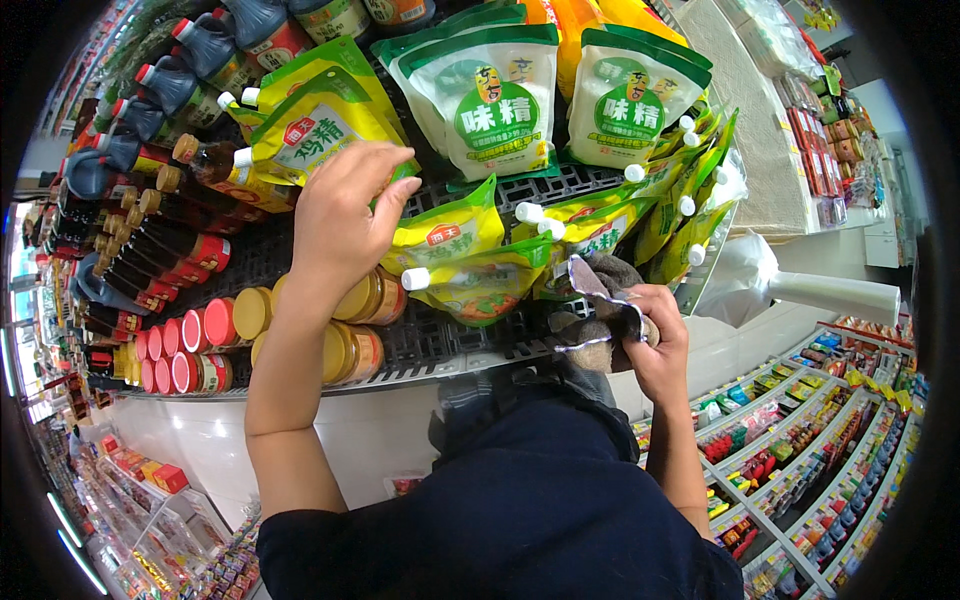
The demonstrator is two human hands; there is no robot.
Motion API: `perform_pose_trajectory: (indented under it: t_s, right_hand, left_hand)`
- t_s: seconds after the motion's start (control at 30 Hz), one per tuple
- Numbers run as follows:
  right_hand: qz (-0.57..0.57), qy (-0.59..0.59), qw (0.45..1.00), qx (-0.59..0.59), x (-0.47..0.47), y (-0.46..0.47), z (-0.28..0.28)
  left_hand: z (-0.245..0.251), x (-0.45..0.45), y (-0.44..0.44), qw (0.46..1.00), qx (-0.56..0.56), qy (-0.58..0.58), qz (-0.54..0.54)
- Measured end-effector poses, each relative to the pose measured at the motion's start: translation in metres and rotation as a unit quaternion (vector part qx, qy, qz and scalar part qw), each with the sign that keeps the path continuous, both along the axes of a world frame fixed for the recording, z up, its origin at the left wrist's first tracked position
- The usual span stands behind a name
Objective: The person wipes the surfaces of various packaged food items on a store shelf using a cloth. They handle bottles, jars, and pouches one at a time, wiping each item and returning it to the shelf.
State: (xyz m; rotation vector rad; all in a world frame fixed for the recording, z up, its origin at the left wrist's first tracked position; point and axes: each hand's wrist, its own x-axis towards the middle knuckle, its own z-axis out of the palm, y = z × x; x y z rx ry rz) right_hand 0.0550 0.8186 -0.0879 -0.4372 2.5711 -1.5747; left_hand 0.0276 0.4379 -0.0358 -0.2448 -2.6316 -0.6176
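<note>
My left hand (349, 206) hovers over the shelf with its fingers curved and the thumb apart. Behind it stands a yellow-green seasoning pouch (300, 142) with a white spout cap; whether the fingers touch the pouch is hard to tell. Pinched in my right hand (660, 337) is a grey-brown cloth (619, 274) with a white-stitched edge, bunched near the shelf's front. Two more yellow-green pouches, one upright (450, 240) and one leaning in front (487, 281), sit between my hands. Another spouted pouch (600, 232) rests just beyond the cloth.
White-and-green seasoning bags (495, 105) stand at the back of the black plastic grid shelf (442, 349). Lidded jars (364, 352) line its front left, with dark sauce bottles (172, 255) behind. A plastic bag roll (832, 292) juts out at right. Lower product shelves (780, 450) curve behind.
</note>
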Motion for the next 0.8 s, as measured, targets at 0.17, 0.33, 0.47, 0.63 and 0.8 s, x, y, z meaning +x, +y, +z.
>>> perform_pose_trajectory:
  t_s: [0.17, 0.33, 0.47, 0.63, 0.8]
  right_hand:
    - [-0.011, -0.005, 1.0, -0.009, 0.007, 0.007, -0.002]
    - [-0.015, -0.002, 1.0, -0.011, 0.012, 0.014, -0.004]
    - [-0.022, -0.005, 1.0, -0.012, 0.014, 0.016, -0.006]
    - [-0.025, -0.009, 1.0, -0.009, 0.015, 0.014, -0.008]
    - [-0.018, -0.016, 1.0, -0.01, 0.014, 0.009, -0.006]
  left_hand:
    - [0.007, -0.027, -0.039, 0.941, -0.191, 0.221, 0.168]
    - [0.005, -0.047, -0.079, 0.983, -0.087, 0.068, 0.147]
    - [0.002, -0.048, -0.083, 0.989, -0.089, 0.064, 0.1]
    - [0.008, -0.057, -0.055, 0.967, -0.151, 0.156, 0.132]
    - [0.013, -0.086, -0.02, 0.956, -0.204, 0.181, 0.104]
